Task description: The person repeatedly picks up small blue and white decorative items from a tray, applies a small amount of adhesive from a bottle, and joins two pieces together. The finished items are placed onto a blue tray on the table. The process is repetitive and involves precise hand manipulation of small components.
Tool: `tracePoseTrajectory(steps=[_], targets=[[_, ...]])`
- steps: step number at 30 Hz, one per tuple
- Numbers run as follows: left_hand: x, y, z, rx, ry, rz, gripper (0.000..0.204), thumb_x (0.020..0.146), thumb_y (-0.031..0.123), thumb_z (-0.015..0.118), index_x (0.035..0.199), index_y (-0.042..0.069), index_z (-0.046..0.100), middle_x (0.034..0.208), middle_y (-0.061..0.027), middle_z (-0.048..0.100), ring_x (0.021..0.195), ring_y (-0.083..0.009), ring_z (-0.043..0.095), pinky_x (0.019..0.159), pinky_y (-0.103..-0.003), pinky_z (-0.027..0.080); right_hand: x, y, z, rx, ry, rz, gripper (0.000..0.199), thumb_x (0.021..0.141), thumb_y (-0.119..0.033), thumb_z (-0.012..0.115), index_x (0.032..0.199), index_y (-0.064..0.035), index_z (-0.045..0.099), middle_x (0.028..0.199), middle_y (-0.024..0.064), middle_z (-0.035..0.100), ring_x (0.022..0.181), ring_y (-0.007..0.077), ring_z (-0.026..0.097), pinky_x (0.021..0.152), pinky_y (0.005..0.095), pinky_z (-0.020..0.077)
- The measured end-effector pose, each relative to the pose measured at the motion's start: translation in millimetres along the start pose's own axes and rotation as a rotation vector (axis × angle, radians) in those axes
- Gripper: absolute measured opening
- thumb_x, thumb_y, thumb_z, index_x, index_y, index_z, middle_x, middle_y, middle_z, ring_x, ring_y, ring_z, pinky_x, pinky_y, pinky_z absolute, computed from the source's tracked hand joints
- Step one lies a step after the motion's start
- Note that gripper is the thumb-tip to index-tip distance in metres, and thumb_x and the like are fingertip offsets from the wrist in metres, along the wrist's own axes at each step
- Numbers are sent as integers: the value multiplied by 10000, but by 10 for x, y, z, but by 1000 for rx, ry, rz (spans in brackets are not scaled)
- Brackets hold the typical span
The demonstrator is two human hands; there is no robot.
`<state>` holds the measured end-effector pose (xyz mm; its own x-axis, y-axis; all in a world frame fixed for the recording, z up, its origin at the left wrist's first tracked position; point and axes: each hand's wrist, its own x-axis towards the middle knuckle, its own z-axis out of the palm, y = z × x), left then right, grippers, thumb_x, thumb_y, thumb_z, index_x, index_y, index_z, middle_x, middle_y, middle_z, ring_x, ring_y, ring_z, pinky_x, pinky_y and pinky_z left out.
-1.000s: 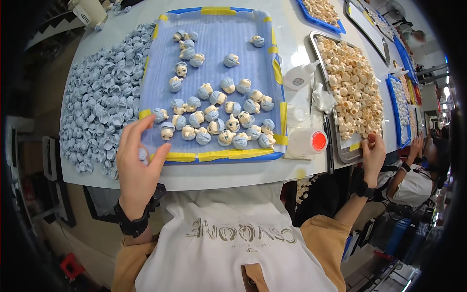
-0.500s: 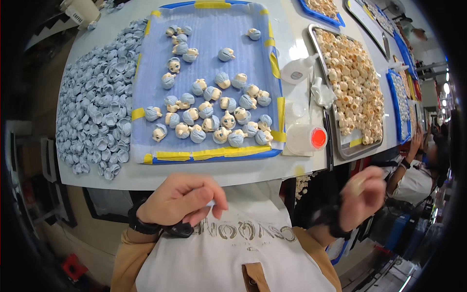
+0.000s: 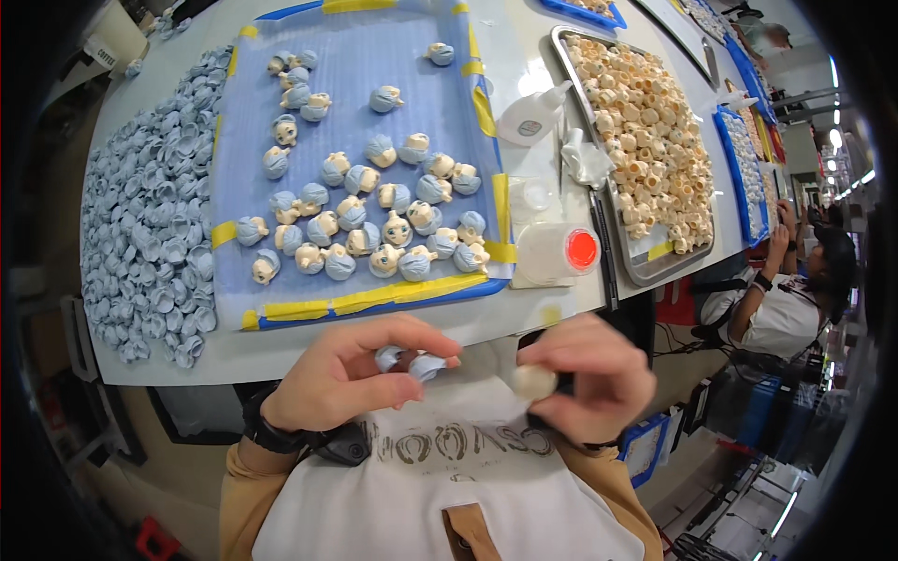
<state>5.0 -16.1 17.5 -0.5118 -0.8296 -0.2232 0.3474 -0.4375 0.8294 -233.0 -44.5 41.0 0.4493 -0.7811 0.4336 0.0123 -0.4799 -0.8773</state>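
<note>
Just past the table's front edge, over my apron, my left hand [image 3: 341,379] is closed around a light-blue doll hair shell [image 3: 427,366], its hollow side partly showing between thumb and fingers. To its right, my right hand [image 3: 599,374] pinches a cream doll head [image 3: 535,381], slightly blurred, apart from the shell. Ahead of both lies a blue lined tray [image 3: 346,103] edged with yellow tape. Finished-looking doll heads with blue hair [image 3: 397,230] stand and lie across it. A large heap of blue hair shells [image 3: 154,206] covers the table on the left.
A metal tray [image 3: 645,273] full of cream heads sits on the right. Between the trays are a white squeeze bottle [image 3: 533,116], a crumpled white wipe [image 3: 586,161], a clear jar with a red lid [image 3: 582,250] and a black tool [image 3: 606,252]. A co-worker [image 3: 795,309] sits farther right.
My right hand has come left from near the metal tray, bringing the cream head close to my left hand. The hair shell in my left hand now shows more. The view has shifted right.
</note>
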Motion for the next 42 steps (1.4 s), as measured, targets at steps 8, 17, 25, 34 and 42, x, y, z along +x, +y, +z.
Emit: tracePoseTrajectory(steps=[8,17,25,34,42], targets=[[8,12,-6,-92,-136,-83,346,756,-47,606,1097,-1,570,1099,-73,512,822,-114,462,665,-185,438,90,-67,-493,-665,228,189,305,652,100,641,941,2,625,967,120,617,748,156,587,617,237,453],[-15,82,29,-184,-15,-231,358,784,-43,583,1137,-14,537,1043,-59,508,807,-91,532,674,-205,482,369,35,-509,-873,-43,14,295,634,53,658,910,-50,647,852,69,601,739,227,551,626,304,443],[32,-40,-23,-1,-54,-19,275,792,13,606,1060,-21,555,1013,-81,524,758,-113,564,642,-219,488,346,75,-512,-911,-33,12,282,625,33,679,889,-59,642,848,62,601,755,237,529,643,326,434],[3,-61,-4,-152,91,46,296,799,-31,562,1090,-21,507,975,-86,533,813,-145,587,698,-258,499,214,121,-465,-902,89,-3,303,600,58,684,870,-54,604,841,69,596,753,247,531,666,328,433],[67,-11,71,-134,137,-4,349,801,-15,584,1140,-27,503,931,-76,581,831,-110,573,721,-239,481,178,-1,-44,-369,13,-111,371,538,51,707,887,-45,627,891,73,623,777,227,566,677,321,442]])
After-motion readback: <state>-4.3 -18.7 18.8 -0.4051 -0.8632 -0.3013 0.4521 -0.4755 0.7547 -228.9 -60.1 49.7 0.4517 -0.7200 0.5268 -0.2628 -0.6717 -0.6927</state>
